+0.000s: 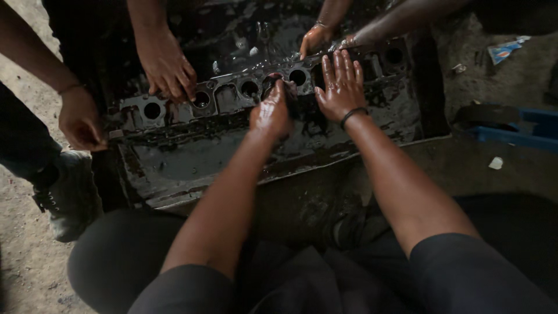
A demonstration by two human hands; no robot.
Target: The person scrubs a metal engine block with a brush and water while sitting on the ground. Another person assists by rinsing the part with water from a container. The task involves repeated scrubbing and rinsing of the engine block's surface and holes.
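Hands: left hand (271, 114) clenched on dark rag (289, 96) | right hand (340, 86) flat, released, on engine block (192, 157) | co-workers' hands: four

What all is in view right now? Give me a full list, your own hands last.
Engine part: one, dark wet metal with a row of round holes, lying in a dark tray on the ground.
Co-workers' hands: four; one on the part's top edge at left, one at its left end, two at the top right.
Shoe: one, grey, left of the tray.
Blue object: one, at right on the ground.
Paper scraps: a few, pale, at right.
Left hand: oily, closed on something dark I cannot identify, on the part.
Right hand: flat, fingers spread on the part, black wristband.
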